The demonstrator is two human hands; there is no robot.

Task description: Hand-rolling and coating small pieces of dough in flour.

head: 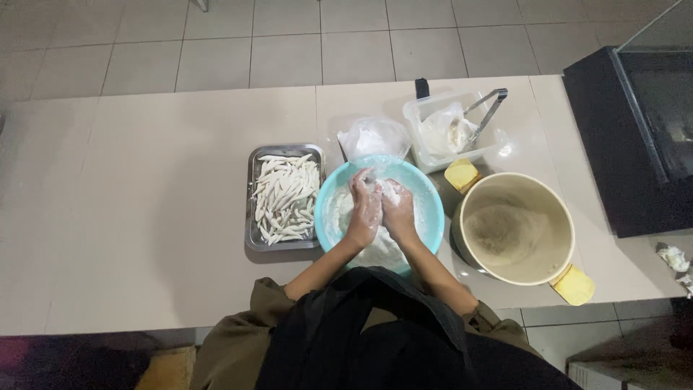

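The palms of the left hand (363,209) and the right hand (398,208) are pressed down into the white dough (381,249) in the turquoise bowl (426,195), so the grip cannot be made out. The near rim of the bowl is hidden by the forearms and dark clothing. The contents of the clear bag (373,137) are blurred. The black cabinet (635,144) is cut off by the right edge. The crumpled white scraps (676,258) are too small to tell.

Dim, soft overhead light; faint shadows; slight wide-angle bending at edges.
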